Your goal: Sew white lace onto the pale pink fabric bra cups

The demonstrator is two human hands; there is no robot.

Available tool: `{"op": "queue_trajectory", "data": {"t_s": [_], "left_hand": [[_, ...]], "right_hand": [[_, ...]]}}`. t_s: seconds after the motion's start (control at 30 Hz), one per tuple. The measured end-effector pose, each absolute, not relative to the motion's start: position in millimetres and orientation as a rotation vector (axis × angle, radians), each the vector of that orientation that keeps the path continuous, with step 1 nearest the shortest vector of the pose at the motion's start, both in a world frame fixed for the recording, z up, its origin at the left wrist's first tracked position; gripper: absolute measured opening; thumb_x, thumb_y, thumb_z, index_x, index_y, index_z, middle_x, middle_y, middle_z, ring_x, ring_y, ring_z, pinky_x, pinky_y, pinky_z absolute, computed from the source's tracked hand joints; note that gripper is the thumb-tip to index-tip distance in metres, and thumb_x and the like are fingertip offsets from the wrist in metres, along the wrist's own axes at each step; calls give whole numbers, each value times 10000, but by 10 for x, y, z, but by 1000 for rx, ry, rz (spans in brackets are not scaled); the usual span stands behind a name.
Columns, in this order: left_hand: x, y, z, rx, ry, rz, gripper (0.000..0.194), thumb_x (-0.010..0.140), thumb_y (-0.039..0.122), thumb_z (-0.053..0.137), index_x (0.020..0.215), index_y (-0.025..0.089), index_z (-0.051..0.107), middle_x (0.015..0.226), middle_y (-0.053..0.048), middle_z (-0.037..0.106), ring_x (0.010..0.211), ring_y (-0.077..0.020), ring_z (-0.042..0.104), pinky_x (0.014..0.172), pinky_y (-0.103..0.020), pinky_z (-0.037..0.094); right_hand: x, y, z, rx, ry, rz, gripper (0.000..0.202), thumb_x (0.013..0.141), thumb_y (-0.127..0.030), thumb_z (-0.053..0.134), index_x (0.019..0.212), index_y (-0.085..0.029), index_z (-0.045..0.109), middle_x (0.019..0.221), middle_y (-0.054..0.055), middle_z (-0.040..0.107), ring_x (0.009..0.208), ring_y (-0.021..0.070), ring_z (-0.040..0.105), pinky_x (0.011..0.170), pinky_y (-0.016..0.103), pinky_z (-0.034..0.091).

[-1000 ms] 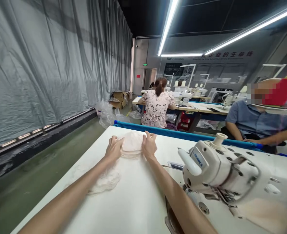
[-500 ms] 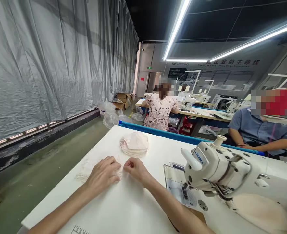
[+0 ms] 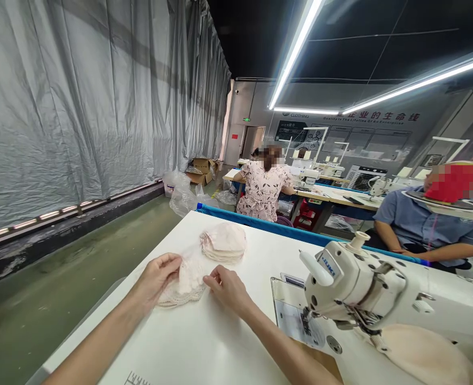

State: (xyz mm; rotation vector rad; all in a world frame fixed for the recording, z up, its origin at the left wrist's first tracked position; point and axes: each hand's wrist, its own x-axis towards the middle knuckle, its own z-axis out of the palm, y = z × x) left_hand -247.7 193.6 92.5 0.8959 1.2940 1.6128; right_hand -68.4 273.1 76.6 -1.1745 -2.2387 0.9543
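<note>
My left hand (image 3: pixel 157 276) and my right hand (image 3: pixel 227 287) both pinch a thin pale lace piece (image 3: pixel 185 282), lifting its top edge off the white table (image 3: pixel 188 342). A stack of pale pink rounded fabric pieces (image 3: pixel 223 242) lies just beyond my hands, untouched. A white sewing machine (image 3: pixel 365 294) stands to the right of my right forearm, with a pale pink pad (image 3: pixel 425 353) under its arm at the lower right.
A blue strip (image 3: pixel 300 227) edges the table's far side. Beyond it a person in a blue shirt (image 3: pixel 425 230) sits at the right and a person in a floral dress (image 3: pixel 264 190) sits further back. Grey curtain (image 3: pixel 79 107) and green floor (image 3: pixel 68 278) lie left.
My hands left the pink stack at the far side, came back toward me, and took hold of the lace piece, which now rises off the table.
</note>
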Motion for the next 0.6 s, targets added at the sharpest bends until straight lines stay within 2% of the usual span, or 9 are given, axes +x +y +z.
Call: {"op": "queue_trajectory", "data": {"t_s": [0.2, 0.3, 0.43, 0.53, 0.6], "left_hand": [[-2667, 1859, 846, 507, 990, 1846, 96, 690, 133, 685, 740, 166, 610, 659, -1, 665, 605, -145, 652, 652, -256, 550], [-2694, 1786, 833, 419, 869, 1889, 107, 688, 91, 654, 746, 175, 622, 670, -6, 690, 664, -186, 686, 705, -308, 565], [-2641, 1665, 847, 408, 731, 1916, 122, 661, 95, 674, 734, 189, 650, 688, -15, 719, 814, -251, 699, 807, -357, 546], [-2570, 1569, 874, 481, 643, 1922, 83, 664, 153, 694, 706, 215, 660, 748, -19, 738, 915, -273, 681, 887, -380, 505], [-2515, 1506, 901, 555, 583, 1893, 67, 658, 197, 708, 699, 225, 663, 796, -28, 743, 961, -285, 665, 926, -395, 476]], "right_hand": [[-833, 2689, 776, -1257, -2262, 794, 267, 751, -167, 548, 530, -178, 398, 545, -17, 493, 551, 122, 427, 517, 228, 223], [-837, 2656, 843, -1198, -2210, 717, 297, 762, -172, 536, 533, -185, 348, 504, -24, 415, 533, 127, 395, 526, 239, 204], [-880, 2561, 1014, -982, -2093, 714, 238, 827, -281, 462, 629, -203, 355, 585, -20, 418, 556, 133, 375, 544, 245, 248], [-852, 2403, 1171, -799, -2001, 791, 308, 890, -429, 338, 671, -212, 337, 623, -22, 389, 571, 132, 379, 546, 241, 318], [-707, 2230, 1259, -722, -1935, 909, 353, 895, -500, 327, 692, -212, 353, 615, -33, 365, 555, 123, 385, 521, 229, 348]]}}
